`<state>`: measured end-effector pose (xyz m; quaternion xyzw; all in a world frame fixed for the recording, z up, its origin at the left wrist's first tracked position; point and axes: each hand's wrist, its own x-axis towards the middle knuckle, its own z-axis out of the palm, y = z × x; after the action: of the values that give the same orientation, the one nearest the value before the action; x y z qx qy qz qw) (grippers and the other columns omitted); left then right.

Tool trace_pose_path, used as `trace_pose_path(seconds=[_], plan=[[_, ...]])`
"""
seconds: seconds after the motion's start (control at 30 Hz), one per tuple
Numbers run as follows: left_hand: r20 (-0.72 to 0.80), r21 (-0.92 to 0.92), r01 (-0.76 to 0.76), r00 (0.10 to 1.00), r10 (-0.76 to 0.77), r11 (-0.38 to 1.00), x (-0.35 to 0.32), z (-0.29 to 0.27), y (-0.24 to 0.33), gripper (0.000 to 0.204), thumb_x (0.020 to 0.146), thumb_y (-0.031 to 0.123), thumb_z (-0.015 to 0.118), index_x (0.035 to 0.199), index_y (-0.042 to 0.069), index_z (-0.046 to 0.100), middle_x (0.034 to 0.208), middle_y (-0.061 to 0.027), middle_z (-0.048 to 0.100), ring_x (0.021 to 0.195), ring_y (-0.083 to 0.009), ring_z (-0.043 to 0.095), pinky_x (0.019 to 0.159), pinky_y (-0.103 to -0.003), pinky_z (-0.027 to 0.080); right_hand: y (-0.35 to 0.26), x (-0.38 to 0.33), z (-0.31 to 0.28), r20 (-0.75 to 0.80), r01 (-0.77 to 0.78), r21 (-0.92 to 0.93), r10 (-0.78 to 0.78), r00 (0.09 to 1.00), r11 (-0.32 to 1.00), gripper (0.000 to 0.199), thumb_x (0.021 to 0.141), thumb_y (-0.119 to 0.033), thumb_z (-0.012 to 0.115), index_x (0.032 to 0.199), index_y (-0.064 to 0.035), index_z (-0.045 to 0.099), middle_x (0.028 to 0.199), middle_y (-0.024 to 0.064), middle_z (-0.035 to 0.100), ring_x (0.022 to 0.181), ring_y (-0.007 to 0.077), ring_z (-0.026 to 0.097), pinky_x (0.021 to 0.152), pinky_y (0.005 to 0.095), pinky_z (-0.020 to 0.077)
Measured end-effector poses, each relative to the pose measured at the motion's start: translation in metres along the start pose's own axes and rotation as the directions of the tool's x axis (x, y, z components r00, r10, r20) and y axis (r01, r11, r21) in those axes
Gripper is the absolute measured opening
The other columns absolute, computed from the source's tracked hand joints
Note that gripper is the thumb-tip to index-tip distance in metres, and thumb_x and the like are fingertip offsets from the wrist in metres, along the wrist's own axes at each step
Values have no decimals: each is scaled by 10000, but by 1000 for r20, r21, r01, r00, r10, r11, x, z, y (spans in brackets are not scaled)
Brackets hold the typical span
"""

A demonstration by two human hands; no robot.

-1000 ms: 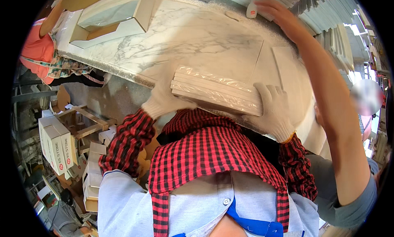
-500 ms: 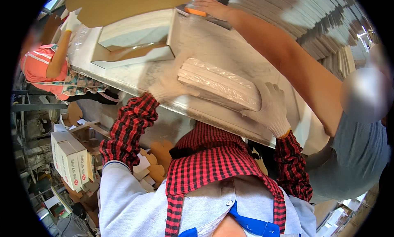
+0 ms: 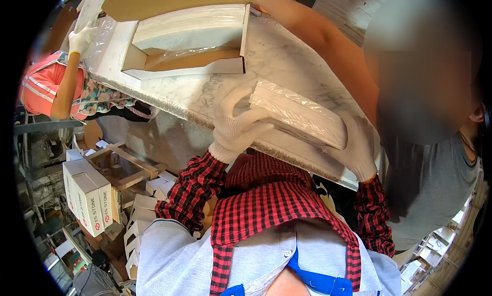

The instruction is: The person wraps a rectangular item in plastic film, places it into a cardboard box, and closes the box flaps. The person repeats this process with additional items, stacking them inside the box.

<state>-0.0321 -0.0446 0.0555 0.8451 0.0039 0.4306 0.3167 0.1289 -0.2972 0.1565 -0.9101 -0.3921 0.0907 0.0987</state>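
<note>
A long bundle of pale slabs in clear plastic film (image 3: 300,111) is held slanting over the near edge of the marbled table. Both my hands wear off-white knit gloves. My left hand (image 3: 233,121) curves round the bundle's left end, fingertips at its far corner and thumb along the near side. Round the right end wraps my right hand (image 3: 356,145), with its thumb underneath. Beyond my left hand stands an open white carton (image 3: 189,70), brown inside, holding a pale film-wrapped stack (image 3: 189,29) along its far side.
Marbled tabletop (image 3: 292,60) lies beyond the bundle. A person in grey (image 3: 430,183) leans in close at the right, one arm across the far side. Another person in a coral top (image 3: 51,86) works at the left. White boxes (image 3: 87,198) and a wooden frame (image 3: 130,165) stand below.
The bundle has shifted slightly right with my right hand. My left hand has moved right, closer round its end. The person at the right has leaned farther in.
</note>
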Motion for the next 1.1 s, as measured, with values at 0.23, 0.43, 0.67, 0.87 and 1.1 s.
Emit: trace_pose_path(seconds=[0.23,0.43,0.67,0.87,1.1], plan=[[75,-53,126,990,-122,991,-8,-1,-16,200,752,115,855,900,72,729,1104,-111,695,1098,-331,643,974,-424,501,2,-4,28,34,-58,216,52,998,975,845,702,-222,885,1439,-45,512,1339,247,572,1290,411,553,1099,463,441],[261,-75,149,957,-125,986,28,-27,-43,104,848,113,759,907,41,713,1121,-115,699,1082,-324,646,959,-408,509,-8,5,34,84,-82,342,56,995,936,881,739,-193,860,1487,-3,435,1392,268,546,1337,428,524,1128,427,424],[-143,197,307,949,-282,931,39,-22,-27,227,869,150,757,1071,66,694,1164,-141,667,1134,-357,610,976,-445,494,-16,12,22,12,-17,104,16,1000,994,858,697,-252,892,1424,-22,498,1358,257,575,1264,419,567,1079,461,453],[33,65,-63,998,61,996,-12,-34,6,471,747,286,906,1114,99,676,1225,-140,591,1106,-374,580,940,-450,479,-6,8,26,33,-30,38,29,999,999,886,677,-325,909,1418,-34,522,1317,223,620,1265,419,571,1078,483,454],[-14,-8,351,936,-351,936,-32,-10,-40,440,802,270,872,1148,76,682,957,-91,672,856,-251,657,742,-362,544,-5,2,27,15,-56,-56,57,998,997,909,656,-423,900,1386,-25,534,1328,227,608,1241,434,580,1036,520,459]])
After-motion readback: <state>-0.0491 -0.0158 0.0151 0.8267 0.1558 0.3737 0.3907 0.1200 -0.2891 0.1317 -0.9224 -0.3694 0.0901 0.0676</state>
